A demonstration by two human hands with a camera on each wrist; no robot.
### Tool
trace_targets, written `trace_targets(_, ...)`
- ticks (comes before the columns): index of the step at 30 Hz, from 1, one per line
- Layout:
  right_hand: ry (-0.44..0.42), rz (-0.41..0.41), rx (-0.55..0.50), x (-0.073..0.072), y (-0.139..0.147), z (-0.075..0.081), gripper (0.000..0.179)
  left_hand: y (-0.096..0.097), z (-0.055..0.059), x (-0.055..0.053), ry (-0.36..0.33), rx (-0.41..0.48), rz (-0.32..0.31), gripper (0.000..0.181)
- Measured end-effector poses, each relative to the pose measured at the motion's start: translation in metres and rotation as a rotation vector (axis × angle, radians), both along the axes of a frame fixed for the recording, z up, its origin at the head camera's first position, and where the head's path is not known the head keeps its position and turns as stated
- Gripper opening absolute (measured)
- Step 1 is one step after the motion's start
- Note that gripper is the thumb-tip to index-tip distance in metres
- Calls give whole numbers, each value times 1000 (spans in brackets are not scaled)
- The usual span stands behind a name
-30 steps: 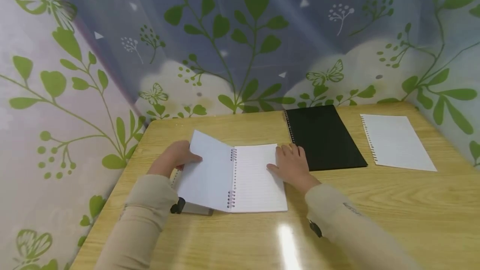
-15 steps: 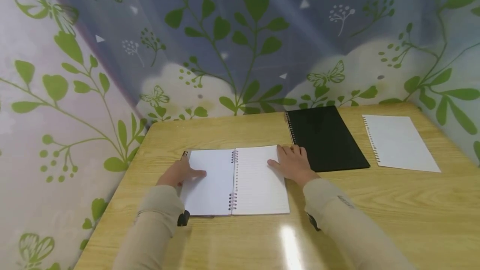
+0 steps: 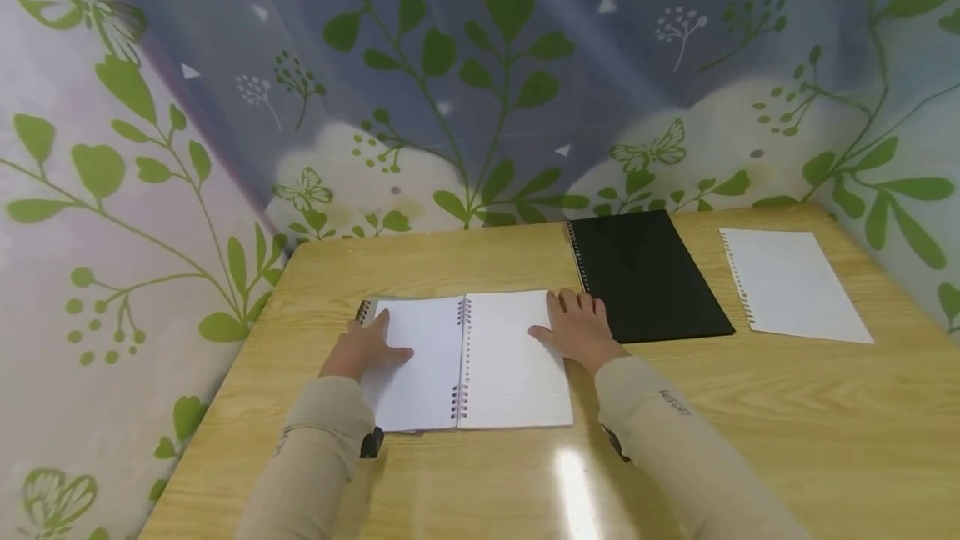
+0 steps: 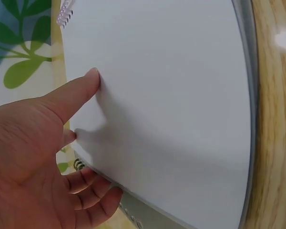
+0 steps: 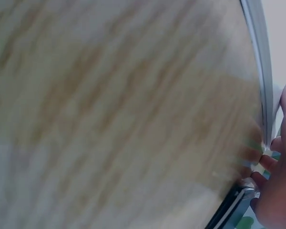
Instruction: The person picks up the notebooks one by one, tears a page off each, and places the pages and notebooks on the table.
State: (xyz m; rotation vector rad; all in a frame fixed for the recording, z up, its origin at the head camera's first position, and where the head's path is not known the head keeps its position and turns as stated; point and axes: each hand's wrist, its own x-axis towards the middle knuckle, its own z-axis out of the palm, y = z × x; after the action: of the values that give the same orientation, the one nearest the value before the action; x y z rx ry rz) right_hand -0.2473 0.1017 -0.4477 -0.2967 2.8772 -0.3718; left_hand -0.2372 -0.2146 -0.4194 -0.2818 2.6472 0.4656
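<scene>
Notebook [image 3: 463,361]: left hand [image 3: 363,350] spread on blank page [image 3: 427,386], right hand [image 3: 579,327] spread on lined page [image 3: 510,373].

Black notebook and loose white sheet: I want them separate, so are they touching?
Apart. The head view shows a strip of wooden table between the black notebook and the loose white sheet.

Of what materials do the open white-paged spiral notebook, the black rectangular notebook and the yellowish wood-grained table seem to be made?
Open white-paged spiral notebook: matte paper pages, faintly ruled on the right.
Black rectangular notebook: smooth, dull cover, perhaps card or plastic; little shine shows.
Yellowish wood-grained table: wood or laminate; streaky grain, glossy light reflection.
</scene>
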Motion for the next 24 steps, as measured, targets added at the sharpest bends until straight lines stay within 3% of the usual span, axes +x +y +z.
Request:
trace_targets(5, 37, -6, -24, 0, 1, -5, 73, 4, 1, 1, 8, -16, -5, 89)
trace_targets(10, 157, -3, -4, 3, -5, -6, 62, 4, 1, 3, 14, -2, 13, 88)
trace_targets(14, 230, -63, -113, 4, -14, -4, 51, 4, 2, 4, 23, -17, -6, 86)
trace_targets(18, 103, -174, -369, 4, -22, 0, 60, 8, 3, 3, 50, -80, -98, 81)
trace_targets(21, -58, -254, -554, 8, -25, 6, 70, 16, 3, 2, 93, -118, -215, 80)
trace_targets(24, -116, -276, -642, 14, -25, 13, 61, 23, 0, 0, 146, -127, -341, 78)
